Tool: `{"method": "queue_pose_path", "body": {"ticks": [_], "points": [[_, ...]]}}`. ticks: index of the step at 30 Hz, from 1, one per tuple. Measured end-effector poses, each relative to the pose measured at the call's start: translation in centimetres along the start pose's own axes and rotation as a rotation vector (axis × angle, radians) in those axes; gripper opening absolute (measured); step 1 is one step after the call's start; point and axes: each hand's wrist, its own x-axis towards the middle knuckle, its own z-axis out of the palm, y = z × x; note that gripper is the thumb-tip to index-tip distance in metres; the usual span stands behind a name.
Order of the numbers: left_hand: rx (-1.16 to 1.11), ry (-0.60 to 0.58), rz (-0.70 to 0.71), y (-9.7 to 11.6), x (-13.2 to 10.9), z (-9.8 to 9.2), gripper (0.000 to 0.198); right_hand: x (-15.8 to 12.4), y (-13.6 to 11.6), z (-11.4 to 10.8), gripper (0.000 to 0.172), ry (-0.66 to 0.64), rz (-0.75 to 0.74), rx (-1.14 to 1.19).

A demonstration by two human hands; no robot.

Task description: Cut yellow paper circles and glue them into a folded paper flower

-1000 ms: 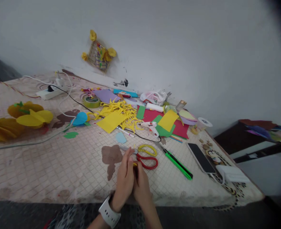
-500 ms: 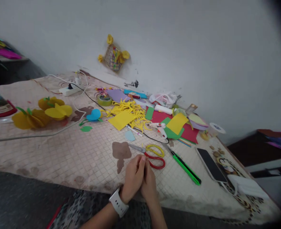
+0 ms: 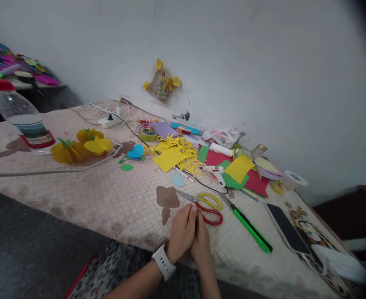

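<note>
My left hand [image 3: 183, 226], with a white-banded watch [image 3: 163, 261] on its wrist, rests against my right hand [image 3: 201, 238] at the table's near edge. Both are closed, palms turned inward with the fingers curled together. No object shows between them, though their inner sides are hidden. Just beyond the fingertips lie scissors [image 3: 212, 214] with one red and one yellow handle loop. A green utility knife [image 3: 252, 230] lies to the right. Farther back are a white glue gun [image 3: 219, 176], a pale blue paper piece [image 3: 178, 180] and a yellow sheet [image 3: 169, 160] beside yellow paper strips [image 3: 187, 145].
Yellow paper pumpkins [image 3: 67, 153] and a red-capped bottle [image 3: 30, 124] stand at the left, near a grey cable [image 3: 61, 172]. A power strip [image 3: 110, 121] sits farther back. On the right are a phone [image 3: 287, 228], a white mask [image 3: 341, 261] and coloured sheets [image 3: 239, 168].
The view has swung left and tilted slightly, so the scene shifts right and the whole bottle comes into view. My hands stay together in the same pose by the scissors.
</note>
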Motion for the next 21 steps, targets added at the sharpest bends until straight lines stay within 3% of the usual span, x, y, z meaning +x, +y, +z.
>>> {"method": "queue_pose_path", "body": {"ticks": [21], "points": [[0.047, -0.019, 0.000, -0.43, -0.42, -0.01, 0.029, 0.24, 0.45, -0.13, 0.048, -0.012, -0.073, -0.010]]}}
